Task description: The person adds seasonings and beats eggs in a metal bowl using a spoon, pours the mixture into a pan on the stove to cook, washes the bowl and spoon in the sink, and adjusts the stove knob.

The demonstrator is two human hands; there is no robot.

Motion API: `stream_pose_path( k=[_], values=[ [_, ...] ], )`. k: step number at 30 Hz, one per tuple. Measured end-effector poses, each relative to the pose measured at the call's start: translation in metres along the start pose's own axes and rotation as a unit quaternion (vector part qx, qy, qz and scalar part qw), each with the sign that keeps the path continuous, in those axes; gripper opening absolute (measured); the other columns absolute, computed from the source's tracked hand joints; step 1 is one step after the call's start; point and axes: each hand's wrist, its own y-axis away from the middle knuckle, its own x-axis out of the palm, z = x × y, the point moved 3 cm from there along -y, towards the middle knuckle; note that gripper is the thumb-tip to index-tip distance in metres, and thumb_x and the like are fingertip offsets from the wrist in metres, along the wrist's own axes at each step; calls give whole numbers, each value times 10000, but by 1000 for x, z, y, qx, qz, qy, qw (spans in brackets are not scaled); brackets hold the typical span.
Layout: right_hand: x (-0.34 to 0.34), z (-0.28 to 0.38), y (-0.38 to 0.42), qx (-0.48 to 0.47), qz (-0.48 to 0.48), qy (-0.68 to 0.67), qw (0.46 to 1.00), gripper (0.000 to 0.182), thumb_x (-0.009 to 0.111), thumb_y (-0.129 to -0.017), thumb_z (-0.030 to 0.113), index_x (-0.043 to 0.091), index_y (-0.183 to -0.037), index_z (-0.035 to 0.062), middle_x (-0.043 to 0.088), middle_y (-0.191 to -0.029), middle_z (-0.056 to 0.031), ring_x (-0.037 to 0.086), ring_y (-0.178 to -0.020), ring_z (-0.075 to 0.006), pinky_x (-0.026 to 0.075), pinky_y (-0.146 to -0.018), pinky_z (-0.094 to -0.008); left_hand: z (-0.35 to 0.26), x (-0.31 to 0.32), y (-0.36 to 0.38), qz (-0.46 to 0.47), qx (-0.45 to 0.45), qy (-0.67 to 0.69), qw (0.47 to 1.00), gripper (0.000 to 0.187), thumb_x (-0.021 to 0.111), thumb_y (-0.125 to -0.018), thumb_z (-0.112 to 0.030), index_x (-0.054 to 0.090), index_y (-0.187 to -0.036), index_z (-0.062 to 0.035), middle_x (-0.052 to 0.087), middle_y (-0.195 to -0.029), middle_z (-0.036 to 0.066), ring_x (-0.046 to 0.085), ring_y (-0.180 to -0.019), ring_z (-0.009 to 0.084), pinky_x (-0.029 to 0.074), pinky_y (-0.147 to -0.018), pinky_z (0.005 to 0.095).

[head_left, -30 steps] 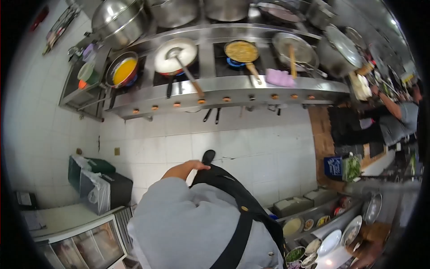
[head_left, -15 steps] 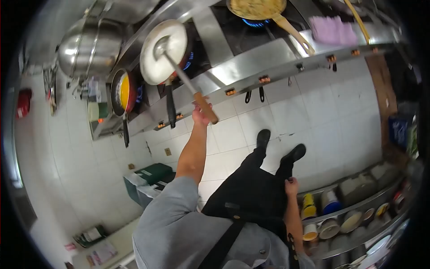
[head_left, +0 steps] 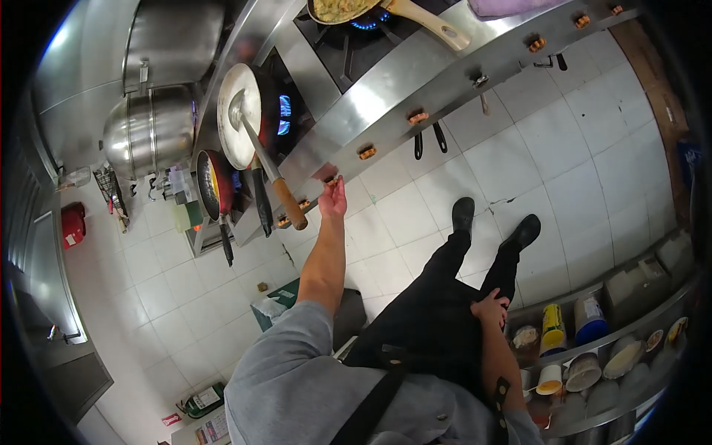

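My left hand (head_left: 333, 202) reaches to the stove front, its fingers closed on an orange stove knob (head_left: 331, 181). My right hand (head_left: 490, 306) lies against the black apron (head_left: 415, 326) at my thigh, fingers a little apart and holding nothing visible. Left of my left hand, a pan of white liquid (head_left: 239, 137) sits tilted on a burner, blue flame beside it. A ladle (head_left: 261, 152) with a wooden handle rests in that pan, its handle sticking out over the stove edge. Farther left is a smaller red pan (head_left: 215, 184) with something yellow in it.
A light-handled pan of food (head_left: 343, 9) stands over a lit burner at the top, near a purple cloth (head_left: 512, 6). Large steel pots (head_left: 152, 133) are at the upper left. A shelf rail (head_left: 593, 348) with several tubs and bottles runs along the lower right.
My left hand has let go of the ladle's handle and moved to a stove knob. The ladle now rests in the pan. My right hand has spread out against the apron. The view has shifted.
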Motion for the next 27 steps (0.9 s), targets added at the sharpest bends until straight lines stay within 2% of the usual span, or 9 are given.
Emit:
stream_pose_path(
  k=[5, 11, 14, 17, 20, 23, 25, 26, 27],
  values=[
    [-3, -6, -2, -11, 12, -2, 1000, 924, 629, -747, 449, 99, -1442, 149, 143, -1341, -324, 385, -1099, -589, 428, -797, -639, -1, 1, -2, -11, -18, -11, 1000, 244, 376, -968, -134, 449, -1069, 75, 543, -1082, 190, 546, -1031, 344, 458, -975, 444],
    [-6, -9, 1, -16, 7, 2, 1000, 907, 623, -750, 431, 112, -1442, 143, 149, -1330, -335, 411, -1074, -584, 457, -772, -616, -5, -8, -4, 9, 5, -97, 995, 188, 463, -934, -105, 449, -1053, 41, 578, -1002, 184, 553, -1038, 329, 503, -918, 392],
    [-6, -9, 1, -17, 4, 6, 1000, 908, 628, -745, 428, 118, -1441, 141, 149, -1326, -341, 423, -1061, -581, 467, -759, -607, -6, -9, -5, 6, -15, -106, 994, 167, 482, -922, -83, 456, -1047, 24, 590, -973, 173, 556, -1034, 326, 502, -907, 399],
    [-4, -10, 0, -20, -6, -3, 1000, 922, 636, -730, 433, 130, -1439, 130, 148, -1320, -346, 420, -1042, -603, 456, -763, -616, -4, -2, 16, -71, 133, -209, 966, 132, 462, -926, -72, 463, -1035, 2, 602, -948, 145, 570, -1002, 323, 486, -918, 426],
    [0, -11, -3, -22, -19, -1, 1000, 927, 637, -721, 436, 136, -1439, 129, 146, -1316, -349, 420, -1033, -611, 448, -765, -624, -4, 18, 38, -198, 104, -105, 969, 157, 456, -925, -81, 464, -1067, -16, 570, -1038, 140, 542, -1034, 302, 474, -927, 439],
    [4, -13, -3, -24, -20, 0, 1000, 929, 636, -718, 441, 137, -1439, 133, 147, -1314, -348, 422, -1037, -606, 444, -767, -629, -5, 10, 23, -67, 9, -76, 995, 258, 475, -918, -111, 441, -1154, -11, 476, -1184, 151, 489, -1088, 306, 454, -951, 441],
    [3, -11, -3, -24, -18, 3, 1000, 926, 633, -722, 442, 134, -1439, 136, 155, -1312, -343, 426, -1042, -594, 453, -759, -622, -9, -28, -22, 24, 49, -172, 984, 334, 488, -912, -130, 409, -1216, -15, 416, -1241, 147, 454, -1122, 311, 432, -973, 440],
    [3, -11, -2, -23, -17, 9, 1000, 921, 630, -725, 440, 131, -1438, 137, 161, -1311, -339, 430, -1045, -585, 463, -751, -615, -9, -27, -22, 68, 69, -219, 971, 373, 495, -908, -139, 394, -1247, -17, 386, -1269, 145, 437, -1138, 314, 421, -985, 440],
    [3, -11, -1, -22, -17, 15, 1000, 917, 627, -729, 439, 129, -1438, 138, 168, -1309, -334, 434, -1048, -576, 473, -742, -607, -9, -35, -21, 2, 84, -191, 978, 376, 502, -904, -141, 400, -1245, -19, 414, -1240, 136, 452, -1118, 309, 423, -978, 435]
  ],
)
